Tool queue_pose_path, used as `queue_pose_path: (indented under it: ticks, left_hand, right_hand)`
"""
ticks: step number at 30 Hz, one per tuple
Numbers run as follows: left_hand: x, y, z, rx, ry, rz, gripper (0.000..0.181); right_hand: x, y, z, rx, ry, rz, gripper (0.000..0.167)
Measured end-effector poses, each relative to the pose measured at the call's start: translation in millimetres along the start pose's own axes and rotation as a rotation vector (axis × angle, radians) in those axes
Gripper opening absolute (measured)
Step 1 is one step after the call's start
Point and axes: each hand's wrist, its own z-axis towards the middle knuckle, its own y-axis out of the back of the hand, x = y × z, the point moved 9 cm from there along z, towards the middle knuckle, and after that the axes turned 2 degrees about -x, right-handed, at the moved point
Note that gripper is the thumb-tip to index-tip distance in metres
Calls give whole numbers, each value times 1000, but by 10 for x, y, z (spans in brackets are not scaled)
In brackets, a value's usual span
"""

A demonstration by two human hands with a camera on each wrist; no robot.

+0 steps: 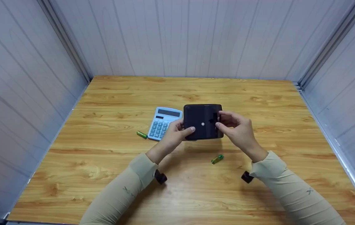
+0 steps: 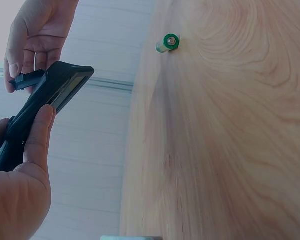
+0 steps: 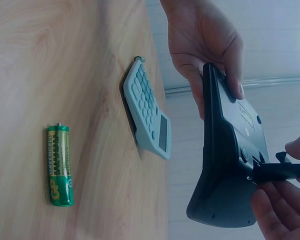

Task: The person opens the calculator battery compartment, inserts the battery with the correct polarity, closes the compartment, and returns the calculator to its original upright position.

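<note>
My left hand (image 1: 174, 136) grips a black calculator (image 1: 200, 122) by its left side, thumb across its back, holding it above the table. In the right wrist view, the back carries a label and round rubber feet. My right hand (image 1: 238, 131) pinches a small black battery cover (image 3: 277, 171) between thumb and fingers at the calculator's other side. The cover sticks out from the back; I cannot tell whether it is still attached. A green GP battery (image 3: 60, 165) lies below the calculator on the table.
A light blue calculator (image 1: 165, 123) lies face up on the wood-grain table (image 1: 102, 162), left of the black one and partly behind my left hand. Another green battery (image 1: 142, 135) lies at its left. White panel walls (image 1: 177, 37) enclose the table at the back and sides.
</note>
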Motion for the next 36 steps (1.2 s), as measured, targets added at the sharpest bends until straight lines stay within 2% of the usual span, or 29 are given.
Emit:
queue_pose_path:
  ticks: [12, 22, 30, 36]
  left_hand:
    - [-14, -10, -7, 12, -6, -2, 41]
    - [-39, 4, 0, 2, -2, 7, 38]
    - [-41, 6, -7, -3, -15, -25, 38]
    - [-34, 23, -10, -16, -8, -22, 37]
  right_hand:
    - [-31, 124, 122, -37, -35, -28, 35]
    - [-83, 229, 190, -40, -60, -96, 36]
    - [-135, 327, 230, -51, -52, -131, 35]
    - [-192, 395, 261, -46, -80, -160, 36]
